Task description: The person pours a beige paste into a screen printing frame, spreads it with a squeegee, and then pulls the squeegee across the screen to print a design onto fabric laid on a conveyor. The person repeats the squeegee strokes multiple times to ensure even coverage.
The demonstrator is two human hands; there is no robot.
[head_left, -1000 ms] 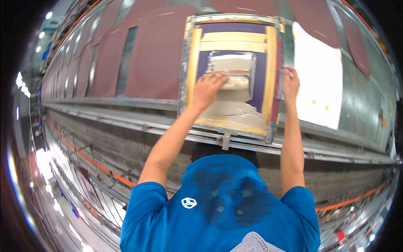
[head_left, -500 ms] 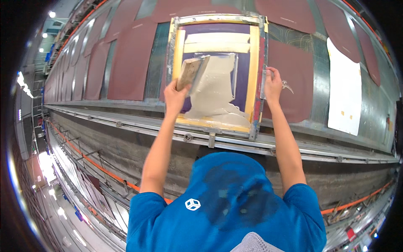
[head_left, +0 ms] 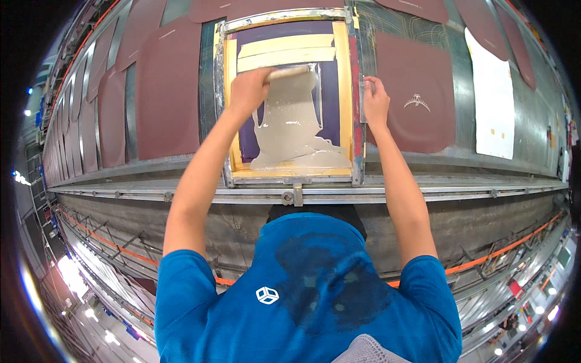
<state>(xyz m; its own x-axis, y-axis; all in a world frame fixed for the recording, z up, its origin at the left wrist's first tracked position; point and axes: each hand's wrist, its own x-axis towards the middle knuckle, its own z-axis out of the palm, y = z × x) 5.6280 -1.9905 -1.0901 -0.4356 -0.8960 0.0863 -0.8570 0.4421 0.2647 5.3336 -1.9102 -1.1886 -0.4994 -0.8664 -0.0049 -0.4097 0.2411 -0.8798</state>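
Squeegee [head_left: 290, 72] sits over the far end of the grey ink [head_left: 285, 130], left hand [head_left: 249, 94] clamped around its left end; right hand [head_left: 376, 103] at the right edge of the screen frame [head_left: 357, 139], its hold hard to tell. Steady angle, even pressure should serve best!

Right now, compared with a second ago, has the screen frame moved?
Yes, left: the screen frame now stands farther from the white sheet, with a printed maroon panel uncovered between them.
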